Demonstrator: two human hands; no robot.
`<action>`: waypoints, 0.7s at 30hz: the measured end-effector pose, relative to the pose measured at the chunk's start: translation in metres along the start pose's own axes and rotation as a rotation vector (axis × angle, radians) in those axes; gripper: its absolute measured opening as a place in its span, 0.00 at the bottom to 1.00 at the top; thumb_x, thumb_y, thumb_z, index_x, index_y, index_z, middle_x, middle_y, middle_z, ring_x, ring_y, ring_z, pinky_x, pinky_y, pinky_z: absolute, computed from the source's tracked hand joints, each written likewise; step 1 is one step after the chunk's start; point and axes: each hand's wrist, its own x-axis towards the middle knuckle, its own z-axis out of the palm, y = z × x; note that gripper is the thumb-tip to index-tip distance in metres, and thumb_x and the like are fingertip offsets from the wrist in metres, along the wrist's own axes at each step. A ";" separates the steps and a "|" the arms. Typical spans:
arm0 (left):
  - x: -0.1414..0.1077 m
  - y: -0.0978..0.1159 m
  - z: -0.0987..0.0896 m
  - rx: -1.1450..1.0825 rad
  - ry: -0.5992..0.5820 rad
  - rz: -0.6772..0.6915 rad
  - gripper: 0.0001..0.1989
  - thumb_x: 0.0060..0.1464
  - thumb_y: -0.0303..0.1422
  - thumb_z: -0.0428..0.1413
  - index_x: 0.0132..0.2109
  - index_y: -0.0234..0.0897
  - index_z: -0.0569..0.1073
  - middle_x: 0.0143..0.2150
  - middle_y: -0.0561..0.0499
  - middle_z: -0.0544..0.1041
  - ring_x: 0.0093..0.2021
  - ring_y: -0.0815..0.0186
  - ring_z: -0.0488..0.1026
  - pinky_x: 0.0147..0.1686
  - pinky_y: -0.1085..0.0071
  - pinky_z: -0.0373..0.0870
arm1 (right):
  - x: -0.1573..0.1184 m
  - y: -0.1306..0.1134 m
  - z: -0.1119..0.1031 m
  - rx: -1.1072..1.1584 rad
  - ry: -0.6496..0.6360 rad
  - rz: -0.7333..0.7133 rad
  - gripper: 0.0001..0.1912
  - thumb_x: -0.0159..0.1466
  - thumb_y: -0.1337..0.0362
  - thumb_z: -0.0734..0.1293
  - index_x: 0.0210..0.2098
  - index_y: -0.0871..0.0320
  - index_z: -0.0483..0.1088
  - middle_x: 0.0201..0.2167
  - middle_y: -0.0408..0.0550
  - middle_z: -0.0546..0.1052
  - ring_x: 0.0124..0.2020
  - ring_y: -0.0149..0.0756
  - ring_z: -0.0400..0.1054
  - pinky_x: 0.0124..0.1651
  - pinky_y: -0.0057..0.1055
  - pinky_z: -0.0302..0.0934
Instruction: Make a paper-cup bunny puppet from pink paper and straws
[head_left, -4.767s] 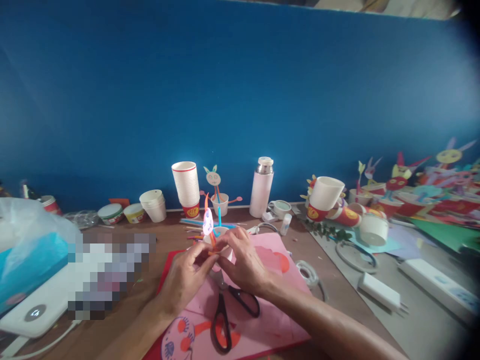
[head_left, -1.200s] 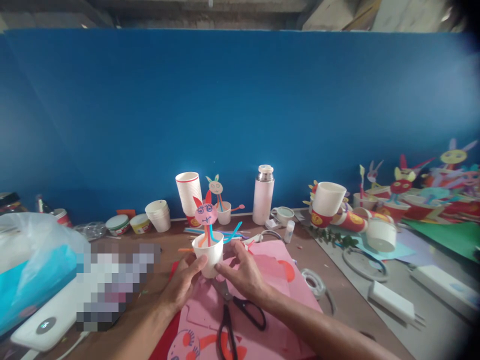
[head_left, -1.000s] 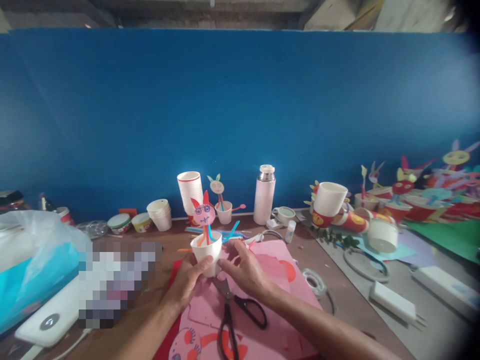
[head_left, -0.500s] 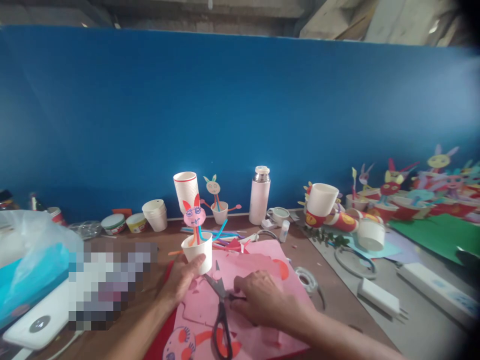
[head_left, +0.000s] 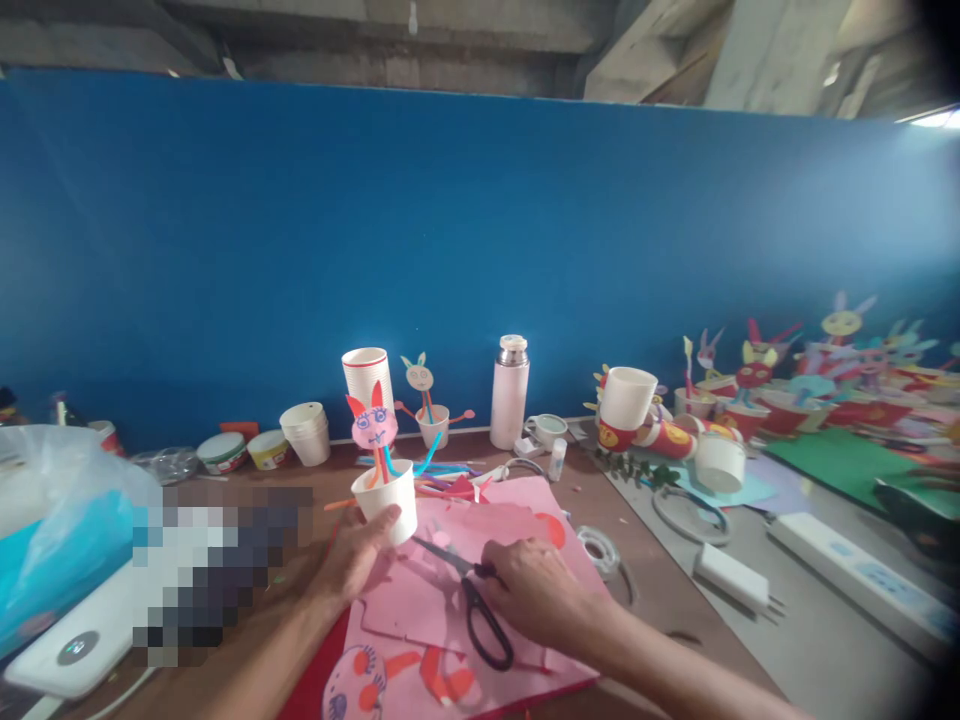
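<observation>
Cup [head_left: 391, 508] was plain wht; its face [head_left: 374, 430] was pink w/ blue-purple drawn eyes & mouth, ears [head_left: 379, 396] red, straw arms [head_left: 429, 457] blue & orange. Scissors [head_left: 465, 569] had blk handles. Paper [head_left: 409, 610] was pink w/ orange-red circles [head_left: 551, 531]. Tabletop [head_left: 240, 640] was brown, partition [head_left: 420, 230] solid blue. Flask [head_left: 509, 405] was pale pink w/ silver neck. Big R-side sheet [head_left: 817, 455] was green.

The person's left hand [head_left: 358, 553] holds a white paper cup [head_left: 386, 503] with a pink paper face [head_left: 373, 430] above its rim; to the cup's right, the right hand [head_left: 534, 583] grips black-handled scissors [head_left: 472, 597]; behind the cup stand stacked cups [head_left: 364, 370].
</observation>
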 end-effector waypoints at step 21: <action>-0.004 0.008 0.001 -0.148 0.014 -0.047 0.20 0.38 0.35 0.63 0.42 0.35 0.72 0.31 0.50 0.77 0.30 0.66 0.73 0.31 0.73 0.68 | 0.001 0.026 -0.015 1.298 -0.121 0.036 0.21 0.54 0.60 0.62 0.48 0.54 0.61 0.37 0.44 0.69 0.40 0.36 0.63 0.43 0.31 0.57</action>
